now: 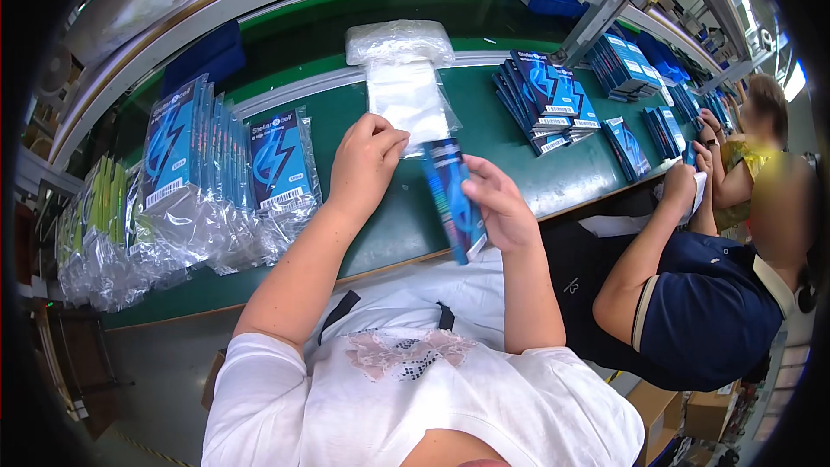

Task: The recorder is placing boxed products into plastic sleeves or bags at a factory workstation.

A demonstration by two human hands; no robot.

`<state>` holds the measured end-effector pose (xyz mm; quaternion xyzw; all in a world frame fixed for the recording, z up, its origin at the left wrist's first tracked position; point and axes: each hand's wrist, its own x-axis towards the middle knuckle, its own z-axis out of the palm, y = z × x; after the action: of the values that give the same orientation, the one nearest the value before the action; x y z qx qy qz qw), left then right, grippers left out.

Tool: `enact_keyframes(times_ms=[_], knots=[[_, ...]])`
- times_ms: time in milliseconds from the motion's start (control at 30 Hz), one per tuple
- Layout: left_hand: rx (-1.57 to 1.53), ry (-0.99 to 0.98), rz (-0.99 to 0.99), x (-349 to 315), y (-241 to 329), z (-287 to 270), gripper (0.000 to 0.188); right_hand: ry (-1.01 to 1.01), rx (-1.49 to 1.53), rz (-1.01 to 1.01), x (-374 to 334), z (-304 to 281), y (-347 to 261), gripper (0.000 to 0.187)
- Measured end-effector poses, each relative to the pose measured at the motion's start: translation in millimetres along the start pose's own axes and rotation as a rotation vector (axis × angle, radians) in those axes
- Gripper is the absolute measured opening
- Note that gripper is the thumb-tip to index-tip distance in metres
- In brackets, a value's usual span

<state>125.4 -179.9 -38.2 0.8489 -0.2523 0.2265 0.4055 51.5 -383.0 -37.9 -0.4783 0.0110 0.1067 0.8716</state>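
My right hand (500, 203) grips a slim blue box (454, 207) by its right side, holding it tilted just above the near edge of the green table. Left of it, my left hand (370, 160) has thumb and fingers pinched together at the near end of a stack of clear plastic bags (408, 99). The top of the box comes close to the bags' lower right corner and overlaps it in view. How much of the film lies between my left fingertips is hard to see.
Bagged blue boxes (177, 143) stand in a row at left, with bagged green boxes (99, 207) beside them. Unbagged blue boxes (545, 91) are piled to the right. A plastic-wrapped bundle (398, 41) lies behind the bags. A co-worker (709, 294) works close on my right.
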Motion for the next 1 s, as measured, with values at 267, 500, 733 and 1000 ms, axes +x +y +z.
enact_keyframes(times_ms=[267, 500, 733, 1000], knots=[[-0.185, -0.092, -0.153, 0, -2, -12, 0.020, -0.193, 0.135, 0.164, 32, 5, -2, 0.062], [-0.669, -0.112, -0.718, -10, -7, -12, 0.013, -0.012, -0.075, 0.103, 16, 0, -5, 0.054], [-0.428, -0.204, -0.371, -21, 24, -15, 0.015, 0.354, -0.133, -0.093, 7, 18, 16, 0.027], [-1.319, -0.180, -0.839, -40, 47, -8, 0.031, 0.316, -0.385, -0.177, -8, 27, 30, 0.025]])
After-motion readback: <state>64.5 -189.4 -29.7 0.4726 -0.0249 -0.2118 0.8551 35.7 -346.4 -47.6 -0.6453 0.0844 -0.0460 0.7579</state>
